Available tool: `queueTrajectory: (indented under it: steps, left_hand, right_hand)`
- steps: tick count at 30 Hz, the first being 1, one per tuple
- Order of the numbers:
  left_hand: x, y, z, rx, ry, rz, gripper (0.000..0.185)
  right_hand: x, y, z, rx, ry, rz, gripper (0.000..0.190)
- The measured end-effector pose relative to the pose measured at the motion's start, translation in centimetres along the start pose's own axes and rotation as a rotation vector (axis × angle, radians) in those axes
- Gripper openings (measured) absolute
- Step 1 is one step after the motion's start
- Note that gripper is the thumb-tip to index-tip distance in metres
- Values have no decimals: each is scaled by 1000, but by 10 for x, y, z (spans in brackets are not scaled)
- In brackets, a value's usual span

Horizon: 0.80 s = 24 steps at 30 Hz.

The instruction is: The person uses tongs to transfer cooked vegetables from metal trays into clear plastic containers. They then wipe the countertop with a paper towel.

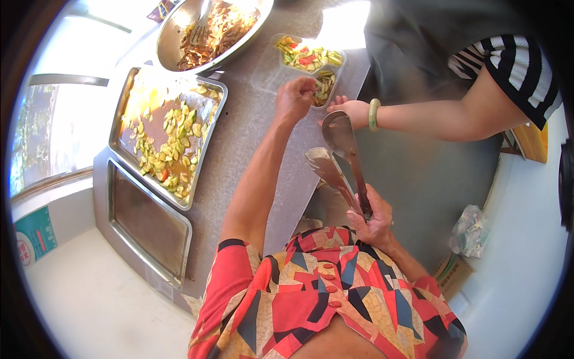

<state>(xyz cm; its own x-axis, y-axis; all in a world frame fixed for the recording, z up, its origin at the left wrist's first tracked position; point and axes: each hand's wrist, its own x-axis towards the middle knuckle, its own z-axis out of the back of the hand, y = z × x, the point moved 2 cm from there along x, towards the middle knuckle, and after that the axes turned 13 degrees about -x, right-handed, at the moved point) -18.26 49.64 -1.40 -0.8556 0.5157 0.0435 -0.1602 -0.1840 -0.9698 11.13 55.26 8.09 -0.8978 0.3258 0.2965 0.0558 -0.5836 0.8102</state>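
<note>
My left hand [296, 99] is at the lower edge of a clear plastic food container [343, 72], its fingers curled near the small compartment of cut green vegetables [324, 85]. Whether it pinches the container or food is unclear. Sliced green vegetables with red pieces [309, 57] fill a larger compartment; another compartment [267, 74] shows no food. My right hand [376, 217], in front of my body, grips the handles of a metal serving spoon [340, 130] and a second flat-ended metal utensil [325, 166]. Their heads point towards the container.
A co-worker's open hand [352, 112] with a bangle reaches beside the container. A metal tray [207, 148] of sliced squash, an empty-looking metal tray [150, 220] and a steel bowl [163, 45] of shredded food with a slotted utensil [199, 33] stand left on the table [251, 148].
</note>
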Motion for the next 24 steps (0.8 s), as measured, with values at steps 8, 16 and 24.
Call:
queueTrajectory:
  steps: [8, 16, 24]
  left_hand:
    - [-32, 0, 6, 135, -114, -82, 44]
    - [-176, -12, 35, 11, -458, -153, 44]
    - [-415, 13, 100, 373, -1111, 271, 40]
  right_hand:
    - [-3, -16, 0, 45, 51, -91, 56]
    - [26, 4, -19, 252, 286, -107, 51]
    - [57, 36, -64, 360, 621, 47, 52]
